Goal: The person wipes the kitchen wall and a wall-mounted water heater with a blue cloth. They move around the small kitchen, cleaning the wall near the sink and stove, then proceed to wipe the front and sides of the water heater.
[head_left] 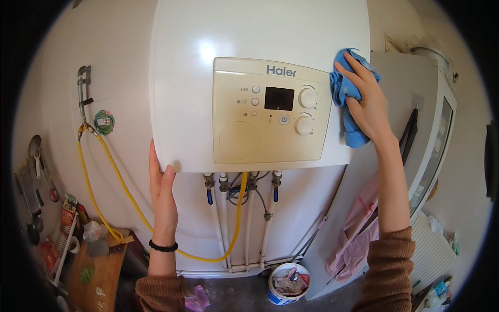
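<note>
A white wall-mounted boiler (182,99) fills the middle of the head view, with a cream control panel (239,140) of round knobs, small buttons and a dark display. My right hand (366,99) presses a crumpled blue cloth (356,136) against the boiler's right edge, beside the panel. Its fingers bend over the cloth, which hangs down below the palm. At the lower left corner, my left hand (162,174) steadies the casing, thumb at the front and fingers along the side, holding nothing loose.
Below the boiler run white pipes (248,223) with blue-handled valves and a yellow hose (240,208). On the floor stands a bucket of rubbish (288,299). A tall cabinet (403,78) with a pink cloth (356,234) is at right; a wooden counter (104,268) lies lower left.
</note>
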`<state>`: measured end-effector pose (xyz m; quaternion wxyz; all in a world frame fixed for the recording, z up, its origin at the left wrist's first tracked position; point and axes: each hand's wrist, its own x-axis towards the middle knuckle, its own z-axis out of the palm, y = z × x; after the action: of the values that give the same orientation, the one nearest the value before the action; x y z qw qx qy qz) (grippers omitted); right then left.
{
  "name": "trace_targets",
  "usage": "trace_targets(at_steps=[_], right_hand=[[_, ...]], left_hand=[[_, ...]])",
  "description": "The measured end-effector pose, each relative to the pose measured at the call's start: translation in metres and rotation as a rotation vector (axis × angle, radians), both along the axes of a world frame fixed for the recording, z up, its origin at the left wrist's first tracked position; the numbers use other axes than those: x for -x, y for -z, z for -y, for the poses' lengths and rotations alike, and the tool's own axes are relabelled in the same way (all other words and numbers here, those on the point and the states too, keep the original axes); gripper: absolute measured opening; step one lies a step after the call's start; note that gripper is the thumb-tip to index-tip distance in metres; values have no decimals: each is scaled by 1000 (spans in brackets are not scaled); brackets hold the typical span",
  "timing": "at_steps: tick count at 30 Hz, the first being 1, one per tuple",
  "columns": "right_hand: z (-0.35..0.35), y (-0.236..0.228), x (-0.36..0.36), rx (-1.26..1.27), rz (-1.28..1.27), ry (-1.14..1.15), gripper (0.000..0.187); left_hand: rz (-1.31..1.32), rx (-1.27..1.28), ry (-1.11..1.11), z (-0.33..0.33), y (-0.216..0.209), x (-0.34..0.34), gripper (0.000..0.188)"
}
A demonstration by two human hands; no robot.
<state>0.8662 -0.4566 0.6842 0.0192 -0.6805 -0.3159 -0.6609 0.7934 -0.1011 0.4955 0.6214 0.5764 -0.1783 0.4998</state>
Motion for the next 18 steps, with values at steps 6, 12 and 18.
trace_targets(at_steps=[6, 12, 18], right_hand=[[-16, -22, 1, -16, 53, 34, 48], [6, -1, -9, -5, -20, -12, 52], [-22, -62, -29, 38, -83, -269, 65]], left_hand=[[-97, 39, -52, 4, -5, 6, 68], [-129, -51, -70, 2, -9, 16, 68], [-62, -123, -115, -7, -8, 4, 69]])
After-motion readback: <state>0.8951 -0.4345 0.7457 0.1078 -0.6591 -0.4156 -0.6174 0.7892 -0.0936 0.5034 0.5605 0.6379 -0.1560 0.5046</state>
